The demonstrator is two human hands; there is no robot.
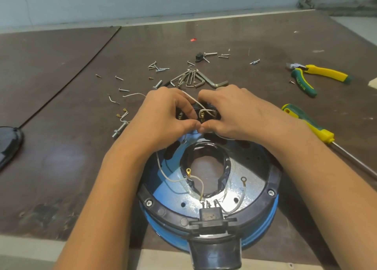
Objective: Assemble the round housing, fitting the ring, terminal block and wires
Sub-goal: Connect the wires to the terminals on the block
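Blue housing (263, 232), black ring (165, 210) (white wires (202, 186))

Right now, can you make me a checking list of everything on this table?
Surface: brown table, scuffed, seam line at left.
Job's things: blue round housing at near edge, black ring screwed on its rim; terminal block held above far rim.
Clutter: loose screws, hex keys, pliers, screwdriver at right.
Hands: left hand and right hand both grip the terminal block.
Cables: white wire loops over the block; ring-ended wires lie loose inside the housing.
Surroundings: pale wall behind; dark object at left edge.
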